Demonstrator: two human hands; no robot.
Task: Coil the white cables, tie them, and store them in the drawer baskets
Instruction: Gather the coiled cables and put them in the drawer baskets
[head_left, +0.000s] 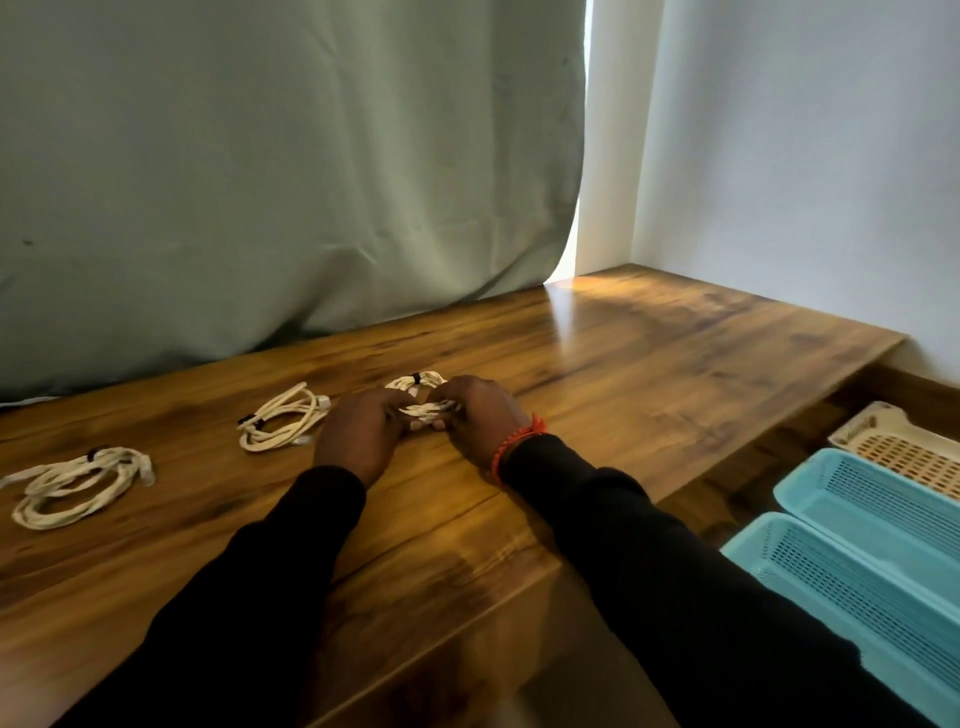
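Note:
Both of my hands meet at the middle of the wooden table (649, 374). My left hand (358, 431) and my right hand (483, 415) grip the two ends of a small white cable bundle (426, 410) between them. Just behind it lies a coiled white cable with a black tie (415, 382). Further left, a second coiled cable (283, 421) rests on the table, and a third coil (78, 483) lies near the left edge. In the open drawer at the right sit two blue baskets (852, 582) (883, 499) and a cream basket (898, 447).
A green curtain (285, 182) hangs along the back of the table. A white wall (805, 156) stands at the right. The open drawer (810, 421) lies below the table's right edge. An orange bracelet (519, 439) circles my right wrist.

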